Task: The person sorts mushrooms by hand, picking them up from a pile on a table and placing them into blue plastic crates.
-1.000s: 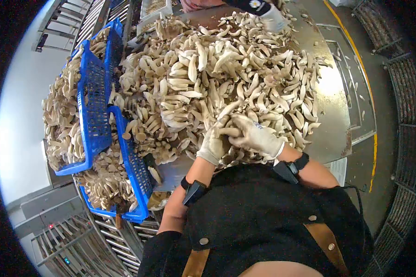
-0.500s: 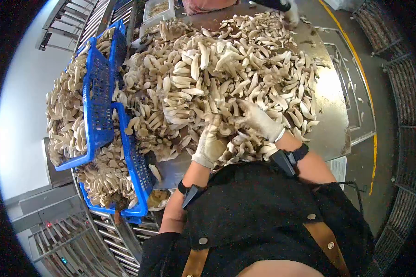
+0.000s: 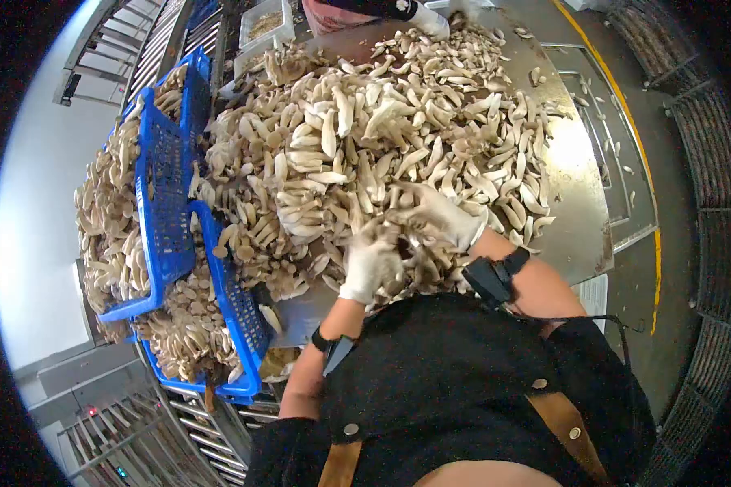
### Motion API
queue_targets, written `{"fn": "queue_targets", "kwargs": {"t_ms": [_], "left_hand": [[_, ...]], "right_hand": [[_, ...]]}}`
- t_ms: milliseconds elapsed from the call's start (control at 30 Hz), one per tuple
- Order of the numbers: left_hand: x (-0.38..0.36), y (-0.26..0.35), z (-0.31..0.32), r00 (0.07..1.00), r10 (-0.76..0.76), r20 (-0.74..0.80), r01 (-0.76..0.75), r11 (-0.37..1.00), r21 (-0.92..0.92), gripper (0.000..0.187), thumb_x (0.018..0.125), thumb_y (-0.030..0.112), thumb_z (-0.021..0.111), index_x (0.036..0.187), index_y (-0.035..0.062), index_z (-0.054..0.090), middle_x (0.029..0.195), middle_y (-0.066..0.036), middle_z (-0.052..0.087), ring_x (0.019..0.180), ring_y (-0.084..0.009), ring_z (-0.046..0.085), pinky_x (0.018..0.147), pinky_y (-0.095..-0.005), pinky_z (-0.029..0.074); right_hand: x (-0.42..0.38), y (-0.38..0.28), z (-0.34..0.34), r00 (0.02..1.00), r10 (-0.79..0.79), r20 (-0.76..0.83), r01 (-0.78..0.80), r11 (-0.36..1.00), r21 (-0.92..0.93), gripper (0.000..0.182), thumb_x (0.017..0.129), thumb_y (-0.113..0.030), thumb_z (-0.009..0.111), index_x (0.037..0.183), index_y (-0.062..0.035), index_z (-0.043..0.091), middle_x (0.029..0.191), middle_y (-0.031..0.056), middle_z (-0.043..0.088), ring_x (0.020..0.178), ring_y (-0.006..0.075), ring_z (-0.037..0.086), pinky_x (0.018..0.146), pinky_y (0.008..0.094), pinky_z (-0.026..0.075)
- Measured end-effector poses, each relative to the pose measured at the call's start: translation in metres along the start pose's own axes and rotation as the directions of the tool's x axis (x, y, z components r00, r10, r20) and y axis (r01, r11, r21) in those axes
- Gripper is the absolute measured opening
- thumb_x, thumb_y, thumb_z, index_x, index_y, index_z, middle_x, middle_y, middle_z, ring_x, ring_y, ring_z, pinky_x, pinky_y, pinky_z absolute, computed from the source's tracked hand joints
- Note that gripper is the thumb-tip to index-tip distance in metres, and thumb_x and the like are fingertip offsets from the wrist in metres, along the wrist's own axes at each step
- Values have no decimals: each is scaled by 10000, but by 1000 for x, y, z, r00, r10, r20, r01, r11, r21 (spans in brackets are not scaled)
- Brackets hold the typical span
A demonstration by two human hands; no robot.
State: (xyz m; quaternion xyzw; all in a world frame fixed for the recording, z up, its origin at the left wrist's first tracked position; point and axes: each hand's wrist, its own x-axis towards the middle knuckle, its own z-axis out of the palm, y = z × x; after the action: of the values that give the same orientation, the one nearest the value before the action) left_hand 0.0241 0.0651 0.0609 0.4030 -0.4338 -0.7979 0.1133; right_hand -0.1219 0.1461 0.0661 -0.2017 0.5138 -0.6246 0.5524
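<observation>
A large heap of king oyster mushrooms (image 3: 325, 134), pale-stemmed with grey-brown caps, covers the metal table. My left hand (image 3: 371, 261), in a white glove, is closed at the near side of the heap, its fingers curled on a mushroom and slightly blurred. Just right of it, my right hand (image 3: 440, 216), also gloved, has its thumb and fingers bent round mushrooms at the heap's edge. The fingertips of both hands nearly meet, and what lies between them is partly hidden. More loose mushrooms (image 3: 430, 272) lie below the hands, against my dark apron.
Blue crates (image 3: 164, 195) full of mushrooms stand at the left, beside a roller conveyor (image 3: 207, 434). Across the table are a co-worker's gloved hand (image 3: 430, 22) and a clear plastic bin (image 3: 266, 24). The bare metal table edge (image 3: 581, 170) runs along the right, with dark racks (image 3: 719, 235) beyond.
My left hand has turned inward and its fingers have curled more. The right hand has shifted left, closer to it. The co-worker's hand has moved left, and the whole view has shifted slightly.
</observation>
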Motion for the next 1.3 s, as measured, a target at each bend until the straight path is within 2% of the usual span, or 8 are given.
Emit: {"fn": "queue_targets", "kwargs": {"t_ms": [167,267,300,600,667,767,1167,1300], "left_hand": [[15,21,-17,992,15,126,-58,939,339,497,803,79,645,1259,5,461,1117,-126,572,905,-168,599,777,-302,500],[29,33,-7,814,134,565,-562,-60,825,768,666,212,737,1337,45,404,1197,-243,498,1140,-347,491,997,-428,369],[31,41,11,776,221,590,-566,-166,807,744,671,242,730,1311,23,420,1191,-247,501,1189,-359,435,1030,-419,321],[236,15,141,812,-143,565,-491,356,795,638,761,295,667,1254,-39,439,1185,-237,550,1090,-339,540,912,-357,421],[224,18,134,585,-62,809,-742,362,564,680,780,248,650,1345,6,360,1278,-159,493,1145,-246,497,963,-327,388],[208,-19,139,759,-341,555,212,935,284,721,784,-38,565,1416,47,228,1334,-105,439,1141,-183,494,913,-276,430],[150,-22,82,912,-91,401,128,990,-66,487,859,-10,555,1310,76,391,1110,-59,560,978,-153,569,832,-311,496],[120,4,87,975,-121,187,180,921,-346,534,838,-31,554,1326,83,370,1111,-58,549,935,-142,573,801,-293,503]], "right_hand": [[3,-22,-106,974,59,221,172,446,-878,677,755,-251,697,1297,15,392,993,189,610,860,331,606,781,377,494],[17,-17,-152,828,-208,-522,-136,827,-545,769,726,-248,705,1359,-42,322,1171,260,492,1021,374,538,910,395,440],[27,2,-162,767,-456,-452,-350,294,-890,785,727,-216,698,1382,-62,294,1238,269,442,1069,367,516,938,385,428],[47,62,-209,740,-378,-556,12,835,-550,595,837,-70,580,1379,-70,334,1290,110,474,1080,154,515,839,280,456],[37,80,-214,885,23,-464,241,831,501,476,951,-141,418,1408,-105,289,1272,105,481,979,115,544,786,247,472],[26,47,-181,801,-170,-574,167,984,-59,424,934,-214,490,1306,-46,375,1115,92,536,905,125,534,792,260,455],[5,6,-111,742,-555,-375,-94,468,-879,404,797,-94,638,1152,33,490,1096,190,522,1056,270,516,908,355,402],[-10,16,-96,811,-237,-535,44,936,-348,374,796,-103,650,1127,8,519,978,115,547,862,179,550,736,310,449]]}}
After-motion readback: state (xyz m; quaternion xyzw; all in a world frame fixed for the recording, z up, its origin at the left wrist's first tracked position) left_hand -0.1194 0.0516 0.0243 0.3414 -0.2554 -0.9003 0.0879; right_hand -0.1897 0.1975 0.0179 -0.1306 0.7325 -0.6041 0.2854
